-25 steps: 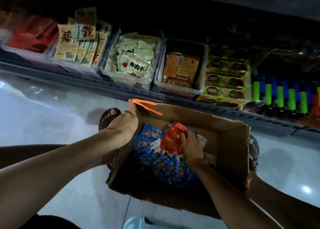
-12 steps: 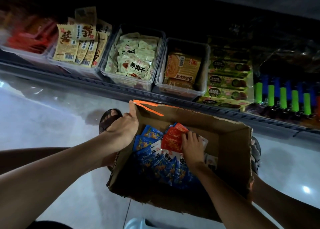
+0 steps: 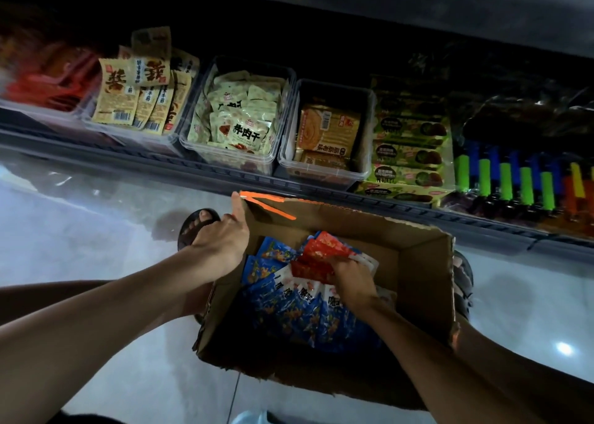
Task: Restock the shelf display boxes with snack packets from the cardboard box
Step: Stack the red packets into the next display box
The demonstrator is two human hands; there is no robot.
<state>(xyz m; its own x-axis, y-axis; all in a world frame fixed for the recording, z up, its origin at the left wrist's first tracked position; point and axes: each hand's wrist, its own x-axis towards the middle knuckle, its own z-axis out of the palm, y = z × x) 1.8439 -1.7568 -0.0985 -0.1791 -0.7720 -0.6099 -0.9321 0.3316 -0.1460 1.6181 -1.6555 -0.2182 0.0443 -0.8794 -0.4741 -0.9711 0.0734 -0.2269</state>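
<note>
An open cardboard box (image 3: 421, 282) sits on the floor below the shelf, with blue snack packets (image 3: 299, 314) and red packets (image 3: 321, 253) inside. My left hand (image 3: 221, 240) grips the box's left wall near the orange-taped corner, thumb along the rim. My right hand (image 3: 350, 279) is inside the box, fingers curled over the red packets on top of the blue ones. Clear display boxes line the shelf: one with pale green packets (image 3: 238, 118), one with orange-brown packets (image 3: 328, 134), one with tan packets (image 3: 141, 99).
Green-wrapped bars (image 3: 411, 153) and a row of green and blue lighters (image 3: 514, 182) fill the shelf's right side. Red packs (image 3: 51, 83) sit far left. A sandalled foot (image 3: 199, 224) stands left of the box, another (image 3: 463, 282) at its right. Glossy tiled floor surrounds it.
My right hand has curled tighter over the red packets and bunched them. The left hand stays on the box wall. The view has shifted slightly.
</note>
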